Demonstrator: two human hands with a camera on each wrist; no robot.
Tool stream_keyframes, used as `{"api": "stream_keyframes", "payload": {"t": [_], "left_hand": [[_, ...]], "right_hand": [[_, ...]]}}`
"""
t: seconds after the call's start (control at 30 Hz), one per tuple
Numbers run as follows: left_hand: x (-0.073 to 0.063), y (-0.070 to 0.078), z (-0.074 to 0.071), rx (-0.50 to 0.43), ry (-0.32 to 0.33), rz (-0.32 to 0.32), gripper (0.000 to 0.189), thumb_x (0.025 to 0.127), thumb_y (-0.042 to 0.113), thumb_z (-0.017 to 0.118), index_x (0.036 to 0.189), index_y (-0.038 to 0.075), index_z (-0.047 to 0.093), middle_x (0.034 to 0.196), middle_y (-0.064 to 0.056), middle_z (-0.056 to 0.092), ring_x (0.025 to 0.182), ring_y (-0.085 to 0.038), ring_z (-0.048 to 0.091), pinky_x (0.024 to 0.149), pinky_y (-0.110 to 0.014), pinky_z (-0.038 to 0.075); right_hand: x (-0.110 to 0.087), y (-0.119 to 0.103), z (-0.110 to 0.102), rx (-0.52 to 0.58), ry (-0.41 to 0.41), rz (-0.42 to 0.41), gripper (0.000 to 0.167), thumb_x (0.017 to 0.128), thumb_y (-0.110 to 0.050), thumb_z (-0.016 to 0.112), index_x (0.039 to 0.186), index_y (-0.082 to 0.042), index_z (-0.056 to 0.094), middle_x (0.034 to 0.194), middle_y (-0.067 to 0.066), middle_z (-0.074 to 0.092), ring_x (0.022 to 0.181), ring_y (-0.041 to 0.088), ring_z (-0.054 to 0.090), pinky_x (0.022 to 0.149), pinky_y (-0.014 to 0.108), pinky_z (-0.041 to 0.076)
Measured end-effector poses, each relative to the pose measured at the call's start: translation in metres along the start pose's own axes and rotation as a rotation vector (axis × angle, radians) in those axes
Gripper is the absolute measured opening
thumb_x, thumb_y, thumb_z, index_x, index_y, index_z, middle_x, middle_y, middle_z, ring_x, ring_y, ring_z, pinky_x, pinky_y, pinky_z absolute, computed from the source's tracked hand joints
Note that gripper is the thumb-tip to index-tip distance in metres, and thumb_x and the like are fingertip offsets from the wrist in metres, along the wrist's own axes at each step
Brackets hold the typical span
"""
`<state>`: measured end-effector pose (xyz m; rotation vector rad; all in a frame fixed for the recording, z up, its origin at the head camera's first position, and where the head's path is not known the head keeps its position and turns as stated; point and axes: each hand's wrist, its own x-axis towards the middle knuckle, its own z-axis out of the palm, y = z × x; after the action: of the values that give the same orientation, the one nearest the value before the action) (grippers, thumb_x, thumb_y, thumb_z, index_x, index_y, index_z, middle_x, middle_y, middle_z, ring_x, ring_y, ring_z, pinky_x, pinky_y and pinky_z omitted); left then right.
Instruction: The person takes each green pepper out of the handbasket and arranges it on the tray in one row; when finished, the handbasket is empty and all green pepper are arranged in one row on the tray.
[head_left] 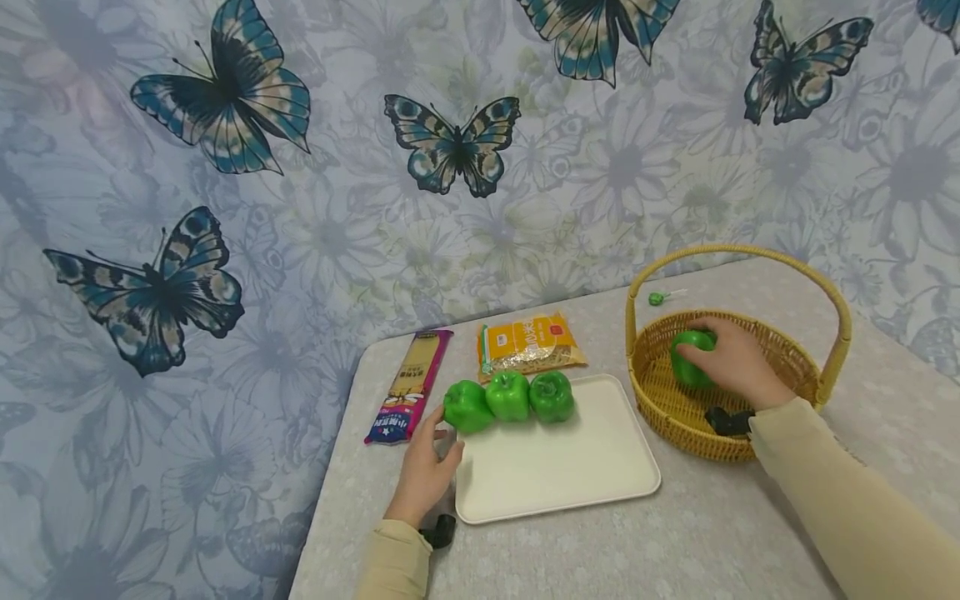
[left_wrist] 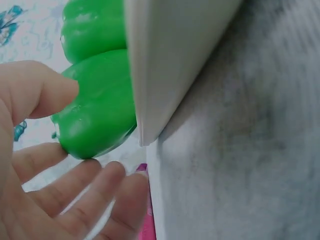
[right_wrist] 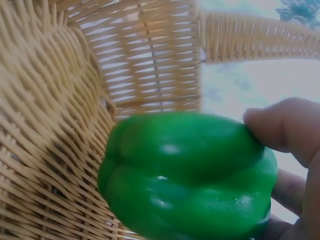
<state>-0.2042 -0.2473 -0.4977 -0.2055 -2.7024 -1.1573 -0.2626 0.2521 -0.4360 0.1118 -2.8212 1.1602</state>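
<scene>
My right hand (head_left: 738,362) grips a green bell pepper (right_wrist: 187,175) inside the wicker basket (head_left: 667,425), thumb on one side and fingers on the other. On the back left part of the white tray (head_left: 555,475) stands a row of three more green bell peppers: a left one (head_left: 467,406), a middle one (head_left: 509,395) and a right one (head_left: 551,397). My left hand (head_left: 423,471) is at the tray's left edge, its fingertips against the left pepper. Seen from the left wrist, the fingers (left_wrist: 75,195) are spread and loosely bent, with the thumb in front of that pepper.
A purple and gold packet (head_left: 411,386) lies left of the tray, and an orange and yellow bag (head_left: 531,343) lies behind it. The basket's tall handle (head_left: 738,248) arches over my right hand. Behind the basket lies a small green-wrapped lollipop (head_left: 657,298). A butterfly-patterned wall borders the table.
</scene>
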Motion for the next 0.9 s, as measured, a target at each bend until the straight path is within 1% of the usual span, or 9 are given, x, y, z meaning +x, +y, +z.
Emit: {"api": "stream_keyframes", "payload": {"t": [0.03, 0.1, 0.3, 0.4, 0.53, 0.77, 0.9], "left_hand": [[0.0004, 0.0008, -0.0002, -0.001, 0.004, 0.002, 0.071, 0.097, 0.019, 0.071, 0.158, 0.014, 0.037, 0.151, -0.013, 0.047, 0.127, -0.031, 0.058, 0.091, -0.050, 0.056], [0.0013, 0.0019, -0.0005, 0.000, 0.014, 0.033, 0.071, 0.096, 0.018, 0.072, 0.158, 0.014, 0.038, 0.152, -0.013, 0.046, 0.130, -0.032, 0.055, 0.091, -0.049, 0.056], [0.0016, 0.0055, -0.0009, -0.007, 0.020, 0.118, 0.072, 0.095, 0.014, 0.074, 0.158, 0.015, 0.039, 0.157, -0.011, 0.042, 0.136, -0.030, 0.048, 0.096, -0.049, 0.054], [0.0007, 0.0056, 0.0006, -0.019, 0.019, 0.118, 0.073, 0.095, 0.014, 0.073, 0.158, 0.015, 0.037, 0.158, -0.011, 0.039, 0.136, -0.031, 0.048, 0.096, -0.050, 0.053], [0.0009, 0.0033, 0.0027, -0.032, 0.014, 0.095, 0.074, 0.096, 0.015, 0.072, 0.159, 0.016, 0.034, 0.160, -0.012, 0.035, 0.135, -0.033, 0.051, 0.094, -0.049, 0.055], [0.0023, 0.0030, 0.0044, -0.033, 0.031, 0.105, 0.075, 0.096, 0.012, 0.072, 0.160, 0.016, 0.032, 0.159, -0.014, 0.035, 0.131, -0.033, 0.056, 0.089, -0.047, 0.056], [0.0018, 0.0038, 0.0045, -0.037, 0.036, 0.090, 0.076, 0.095, 0.013, 0.072, 0.160, 0.014, 0.031, 0.157, -0.015, 0.035, 0.129, -0.035, 0.058, 0.089, -0.049, 0.057]], "right_hand": [[-0.0001, 0.0007, 0.0006, 0.006, 0.011, -0.003, 0.068, 0.102, -0.046, 0.060, 0.146, 0.003, 0.048, 0.130, 0.032, 0.057, 0.105, 0.044, 0.063, 0.071, 0.046, 0.058], [-0.0005, 0.0014, 0.0009, 0.007, 0.018, -0.009, 0.068, 0.101, -0.048, 0.059, 0.145, 0.003, 0.049, 0.131, 0.031, 0.056, 0.107, 0.045, 0.062, 0.073, 0.047, 0.058], [-0.0023, 0.0030, 0.0024, -0.018, 0.006, -0.008, 0.064, 0.101, -0.047, 0.060, 0.144, 0.000, 0.051, 0.132, 0.029, 0.056, 0.107, 0.044, 0.061, 0.075, 0.047, 0.056], [-0.0037, 0.0041, 0.0029, -0.023, -0.002, -0.009, 0.063, 0.100, -0.046, 0.062, 0.143, 0.000, 0.052, 0.130, 0.029, 0.057, 0.107, 0.043, 0.061, 0.075, 0.047, 0.056], [-0.0057, 0.0033, 0.0028, -0.029, -0.012, -0.010, 0.064, 0.099, -0.043, 0.065, 0.144, 0.002, 0.051, 0.130, 0.030, 0.056, 0.107, 0.043, 0.060, 0.076, 0.048, 0.056], [-0.0054, 0.0024, 0.0021, -0.056, -0.001, -0.043, 0.070, 0.096, -0.033, 0.072, 0.147, 0.005, 0.046, 0.139, 0.034, 0.048, 0.115, 0.049, 0.055, 0.086, 0.060, 0.052], [-0.0042, 0.0045, 0.0029, -0.062, -0.008, -0.056, 0.075, 0.094, -0.032, 0.075, 0.150, 0.006, 0.042, 0.141, 0.035, 0.044, 0.117, 0.050, 0.054, 0.089, 0.062, 0.050]]}}
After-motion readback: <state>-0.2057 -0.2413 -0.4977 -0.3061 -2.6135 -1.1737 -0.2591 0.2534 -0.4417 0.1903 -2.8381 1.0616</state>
